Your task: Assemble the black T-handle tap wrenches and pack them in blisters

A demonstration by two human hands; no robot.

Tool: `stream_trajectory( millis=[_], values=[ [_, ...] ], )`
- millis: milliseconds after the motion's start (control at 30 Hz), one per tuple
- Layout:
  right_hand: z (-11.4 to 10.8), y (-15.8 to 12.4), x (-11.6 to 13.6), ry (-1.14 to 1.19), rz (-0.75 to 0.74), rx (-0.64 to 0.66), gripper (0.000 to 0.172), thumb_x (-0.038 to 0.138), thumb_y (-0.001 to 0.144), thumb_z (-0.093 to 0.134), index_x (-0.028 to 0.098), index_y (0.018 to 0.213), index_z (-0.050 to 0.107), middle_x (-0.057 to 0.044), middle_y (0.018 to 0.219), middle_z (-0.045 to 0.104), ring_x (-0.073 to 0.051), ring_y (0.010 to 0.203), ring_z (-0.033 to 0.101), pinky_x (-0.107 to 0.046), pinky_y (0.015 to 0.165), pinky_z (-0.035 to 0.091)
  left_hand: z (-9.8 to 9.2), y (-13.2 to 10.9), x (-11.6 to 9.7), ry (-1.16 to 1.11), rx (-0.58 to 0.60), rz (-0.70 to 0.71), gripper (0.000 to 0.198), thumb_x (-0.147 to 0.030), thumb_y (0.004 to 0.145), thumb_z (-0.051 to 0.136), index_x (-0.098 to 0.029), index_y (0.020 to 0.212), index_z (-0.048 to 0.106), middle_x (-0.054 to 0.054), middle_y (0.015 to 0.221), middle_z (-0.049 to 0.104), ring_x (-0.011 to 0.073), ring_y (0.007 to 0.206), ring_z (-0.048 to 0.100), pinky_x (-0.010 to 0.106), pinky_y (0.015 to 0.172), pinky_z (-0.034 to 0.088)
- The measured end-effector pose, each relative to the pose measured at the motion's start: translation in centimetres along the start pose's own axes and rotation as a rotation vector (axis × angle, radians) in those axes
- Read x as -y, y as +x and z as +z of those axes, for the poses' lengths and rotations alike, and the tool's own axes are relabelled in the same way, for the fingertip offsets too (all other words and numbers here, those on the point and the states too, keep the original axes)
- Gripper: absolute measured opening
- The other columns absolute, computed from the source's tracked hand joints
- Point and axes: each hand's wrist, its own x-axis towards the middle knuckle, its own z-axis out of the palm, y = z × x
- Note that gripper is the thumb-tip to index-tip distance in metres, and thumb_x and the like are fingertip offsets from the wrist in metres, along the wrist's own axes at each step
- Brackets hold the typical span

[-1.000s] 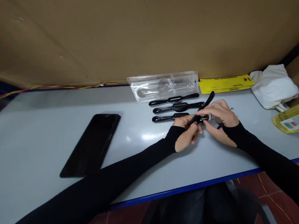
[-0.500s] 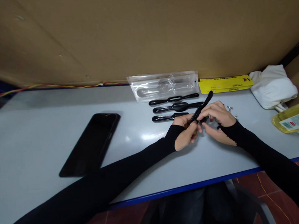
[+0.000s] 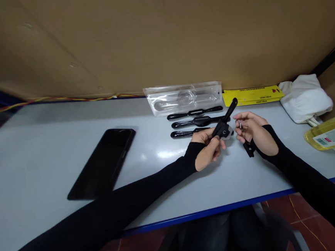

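Observation:
My left hand (image 3: 208, 147) is closed around a black spokeshave (image 3: 222, 129), tilted with one handle pointing up and away. A light metal blade (image 3: 227, 132) shows at its middle. To its right, my right hand (image 3: 256, 132) pinches a small silver screw (image 3: 240, 124) between thumb and fingers, apart from the spokeshave. A short black metal piece (image 3: 248, 149) shows just under that hand; whether it lies on the table or is held in the palm I cannot tell. Behind my left hand lie more black spokeshave bodies (image 3: 195, 112) in a row, the nearest partly covered.
Clear plastic blister packs (image 3: 182, 97) and yellow cards (image 3: 252, 96) lie along the cardboard wall. A white cloth bundle (image 3: 306, 99) and a bottle of yellow liquid (image 3: 330, 132) are at the right. A black phone (image 3: 102, 163) lies on the left of the table.
My right hand has drawn away from the spokeshave to the right with the screw in its fingers. The blade and the short black piece now show. My left hand has stayed nearly in place.

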Motion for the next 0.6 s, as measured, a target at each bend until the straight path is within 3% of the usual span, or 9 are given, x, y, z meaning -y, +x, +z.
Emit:
stream_trajectory(
  millis=[100,233,400,467,600],
  values=[
    [0.7,-0.4,-0.1,-0.104,0.043,0.089,0.044,0.061,0.083,0.076,0.024,0.093,0.055,0.002,0.069,0.055,-0.013,0.057,0.046,-0.026,0.047,0.034,0.0,-0.3,0.2,0.035,0.012,0.067,0.028,-0.04,0.098,0.062,-0.015,0.085,0.062,-0.006,0.05,0.055,0.0047,0.031,0.038,0.018,0.034,0.027],
    [0.9,-1.0,-0.9,-0.33,-0.113,0.045,0.05,0.064,0.082,0.079,0.024,0.082,0.05,0.003,0.067,0.056,-0.012,0.06,0.046,-0.026,0.054,0.037,0.0,-0.5,0.5,0.089,0.044,0.086,0.038,-0.05,0.101,0.061,-0.015,0.085,0.062,-0.004,0.053,0.057,0.0044,0.033,0.04,0.018,0.036,0.029],
    [-2.5,-0.1,-0.3,-0.259,0.078,0.167,0.048,0.065,0.086,0.077,0.024,0.085,0.052,0.009,0.057,0.042,-0.007,0.044,0.031,-0.024,0.042,0.024,0.1,-0.1,1.0,0.053,0.02,0.039,0.046,-0.058,0.099,0.061,-0.013,0.112,0.063,-0.001,0.07,0.067,0.0067,0.033,0.045,0.02,0.031,0.03],
    [-4.3,0.3,0.8,-0.28,0.101,0.133,0.047,0.065,0.085,0.077,0.023,0.09,0.056,0.007,0.061,0.047,-0.007,0.043,0.034,-0.024,0.042,0.024,-0.2,0.1,1.1,0.094,-0.042,0.039,0.049,-0.058,0.099,0.06,-0.014,0.121,0.059,0.001,0.076,0.071,0.0082,0.034,0.047,0.021,0.03,0.029],
    [-6.5,1.0,2.3,-0.547,-0.043,-0.012,0.053,0.073,0.083,0.073,0.022,0.082,0.059,0.001,0.066,0.053,-0.011,0.049,0.042,-0.027,0.045,0.029,-1.6,0.0,0.5,0.418,-0.144,0.137,0.031,-0.048,0.103,0.056,-0.017,0.104,0.061,0.002,0.075,0.075,0.0092,0.043,0.055,0.021,0.044,0.045]
  ],
)
